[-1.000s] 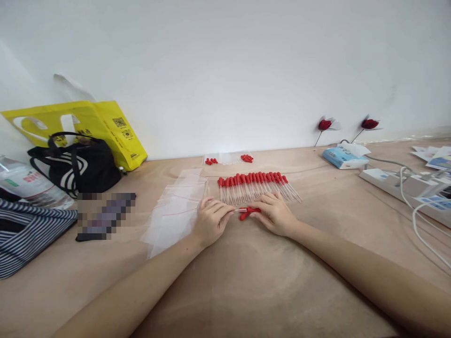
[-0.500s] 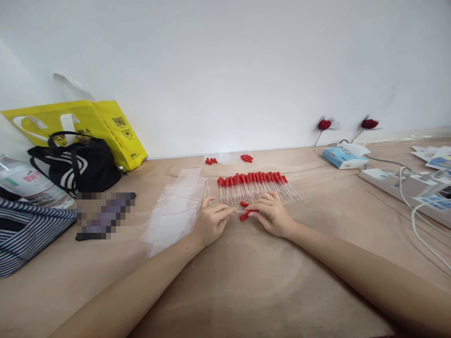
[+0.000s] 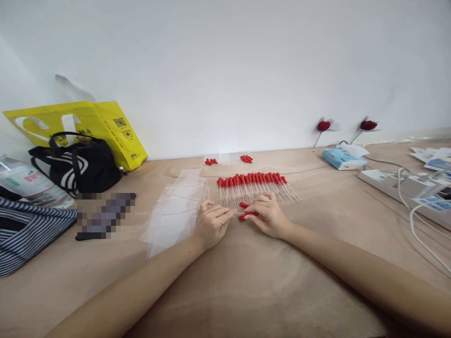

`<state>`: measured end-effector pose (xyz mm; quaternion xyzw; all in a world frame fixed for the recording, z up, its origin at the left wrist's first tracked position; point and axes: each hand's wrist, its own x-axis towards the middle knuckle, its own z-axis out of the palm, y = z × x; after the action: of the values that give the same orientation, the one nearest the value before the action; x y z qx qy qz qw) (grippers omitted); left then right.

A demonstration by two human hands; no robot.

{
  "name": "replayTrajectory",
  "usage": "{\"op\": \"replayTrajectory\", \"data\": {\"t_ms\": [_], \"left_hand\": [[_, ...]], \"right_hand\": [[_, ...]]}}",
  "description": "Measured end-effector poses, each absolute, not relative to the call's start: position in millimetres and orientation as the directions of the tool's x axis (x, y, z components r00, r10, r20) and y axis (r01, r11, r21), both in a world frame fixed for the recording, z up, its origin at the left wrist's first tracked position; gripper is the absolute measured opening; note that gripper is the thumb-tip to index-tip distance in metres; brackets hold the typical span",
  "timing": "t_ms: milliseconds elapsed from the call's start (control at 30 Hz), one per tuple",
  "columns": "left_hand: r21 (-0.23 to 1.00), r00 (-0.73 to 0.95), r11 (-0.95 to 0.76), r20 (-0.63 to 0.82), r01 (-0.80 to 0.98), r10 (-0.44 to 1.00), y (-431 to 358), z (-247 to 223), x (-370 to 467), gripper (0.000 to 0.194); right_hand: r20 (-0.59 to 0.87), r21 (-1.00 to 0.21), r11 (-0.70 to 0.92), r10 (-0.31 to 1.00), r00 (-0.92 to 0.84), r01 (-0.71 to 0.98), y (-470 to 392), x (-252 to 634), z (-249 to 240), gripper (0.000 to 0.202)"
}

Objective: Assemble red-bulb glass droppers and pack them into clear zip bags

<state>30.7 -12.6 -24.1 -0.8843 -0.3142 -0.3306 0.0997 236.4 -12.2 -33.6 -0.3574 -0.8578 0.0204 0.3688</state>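
Between finger and thumb, my left hand (image 3: 212, 225) pinches a thin clear dropper tube (image 3: 239, 214). Its right end meets a red rubber bulb (image 3: 251, 214), which my right hand (image 3: 270, 217) grips; whether the tube sits inside the bulb is hard to make out. Other red bulbs (image 3: 244, 204) lie right by my right fingertips. Just beyond both hands, several droppers (image 3: 256, 178) with red bulbs and clear tubes lie side by side in a row, bulbs toward the wall. Clear zip bags (image 3: 176, 206) with red lines overlap to the left of my left hand.
Near the wall, two small piles of red bulbs (image 3: 246, 159) lie on clear plastic. Yellow and black bags (image 3: 93, 164) and a blurred dark item (image 3: 107, 216) are at left. To the right are a tissue pack (image 3: 341, 158), a power strip (image 3: 423, 192) and white cables (image 3: 416, 230).
The red bulb and the tube have come slightly closer in line between my fingers. Both hands stay in nearly the same place; the row of droppers is unchanged.
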Motion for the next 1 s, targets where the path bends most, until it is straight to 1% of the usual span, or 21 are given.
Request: {"op": "replayTrajectory", "data": {"t_ms": [133,333,433,633,700,800,833,867,900,933,967,1000], "left_hand": [[0.006,0.577,-0.792,0.682,0.611,0.45,-15,-24,32,0.018],[0.005,0.582,-0.784,0.667,0.621,0.466,-17,-22,33,0.02],[0.0,0.579,-0.789,0.678,0.614,0.452,-17,-22,34,0.02],[-0.012,0.566,-0.798,0.712,0.602,0.417,-13,-23,34,0.017],[-0.046,0.609,-0.817,0.69,0.575,0.39,-12,-21,33,0.019],[-0.136,0.704,-0.828,0.612,0.543,0.361,-14,-11,30,0.02],[-0.159,0.72,-0.819,0.585,0.552,0.373,-14,-7,28,0.021],[-0.164,0.718,-0.801,0.571,0.575,0.399,-13,-2,26,0.021],[-0.143,0.694,-0.778,0.57,0.612,0.44,-11,4,23,0.022],[-0.091,0.643,-0.745,0.58,0.661,0.5,-8,9,20,0.022],[-0.008,0.566,-0.695,0.587,0.719,0.579,-3,15,17,0.022],[0.104,0.466,-0.622,0.57,0.776,0.677,4,19,14,0.022]], "right_hand": [[0.633,-0.309,0.758,0.614,-0.471,0.574,-13,234,-33,0.017],[0.636,-0.331,0.758,0.619,-0.461,0.562,-14,230,-32,0.015],[0.638,-0.334,0.758,0.619,-0.458,0.56,-13,229,-32,0.014],[0.663,-0.365,0.746,0.628,-0.407,0.557,-10,230,-35,0.016],[0.682,-0.342,0.771,0.597,-0.422,0.537,-10,230,-35,0.015],[0.697,-0.287,0.797,0.554,-0.455,0.531,-11,230,-34,0.012],[0.702,-0.271,0.798,0.547,-0.456,0.539,-11,231,-33,0.014],[0.709,-0.26,0.793,0.544,-0.448,0.552,-11,233,-32,0.021],[0.717,-0.253,0.781,0.547,-0.432,0.57,-10,235,-32,0.03],[0.727,-0.253,0.764,0.555,-0.405,0.593,-8,239,-32,0.039],[0.737,-0.261,0.742,0.567,-0.369,0.618,-6,243,-32,0.043],[0.747,-0.277,0.717,0.58,-0.326,0.64,-4,247,-32,0.044]]}}
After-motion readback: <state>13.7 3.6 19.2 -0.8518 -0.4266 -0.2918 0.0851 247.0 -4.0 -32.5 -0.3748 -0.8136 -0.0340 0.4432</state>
